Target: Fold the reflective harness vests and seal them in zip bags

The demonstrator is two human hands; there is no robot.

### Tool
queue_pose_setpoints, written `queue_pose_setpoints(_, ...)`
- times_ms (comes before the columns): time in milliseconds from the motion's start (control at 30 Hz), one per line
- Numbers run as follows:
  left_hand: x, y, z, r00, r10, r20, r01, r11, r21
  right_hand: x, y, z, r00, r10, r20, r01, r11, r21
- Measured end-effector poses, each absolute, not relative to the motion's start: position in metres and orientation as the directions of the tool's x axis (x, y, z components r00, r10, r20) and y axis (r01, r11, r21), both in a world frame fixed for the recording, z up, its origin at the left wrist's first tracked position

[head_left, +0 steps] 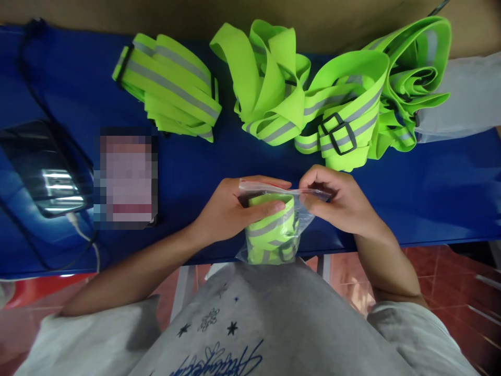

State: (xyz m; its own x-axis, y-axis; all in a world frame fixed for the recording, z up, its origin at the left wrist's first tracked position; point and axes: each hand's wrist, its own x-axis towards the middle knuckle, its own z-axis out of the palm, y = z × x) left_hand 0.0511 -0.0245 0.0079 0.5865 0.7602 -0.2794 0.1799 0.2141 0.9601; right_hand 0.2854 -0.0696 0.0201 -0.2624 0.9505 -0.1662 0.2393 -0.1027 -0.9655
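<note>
A clear zip bag (307, 216) is held upright close to my shirt, at the front edge of the table. Inside it sits a folded neon-yellow reflective strap (270, 237) with grey stripes and a dark buckle near the bottom. My left hand (238, 209) grips the bag's left side, thumb across the front and fingers behind the top edge. At the upper right corner, my right hand (332, 196) pinches the bag's zip edge between thumb and curled fingers.
Behind the hands lie a folded strap bundle (172, 86), looser neon straps (270, 89) and a buckled strap heap (348, 115). Clear plastic bags (462, 96) lie far right. A phone (45, 167) with a cable and a blurred-out item (127, 177) rest left on the blue table (430, 193).
</note>
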Motion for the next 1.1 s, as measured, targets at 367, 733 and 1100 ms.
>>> queue_pose_setpoints(367, 0.0524, -0.0261, 0.0068, 0.631, 0.719, -0.292, 0.108, 0.291, 0.951, 0.2846, -0.0706, 0.0214, -0.294, 0.942, -0.164, 0.295, -0.074, -0.953)
queue_pose_setpoints(733, 0.0521, -0.0255, 0.0028, 0.669, 0.68, -0.3, 0.12, 0.3, 0.946, 0.2862, -0.0692, 0.0235, -0.333, 0.921, -0.203, 0.293, -0.104, -0.951)
queue_pose_setpoints(1100, 0.0532, -0.0264, -0.0013, 0.631, 0.71, -0.313, 0.147, 0.286, 0.947, 0.2829, -0.0716, 0.0187, -0.26, 0.939, -0.224, 0.396, -0.108, -0.912)
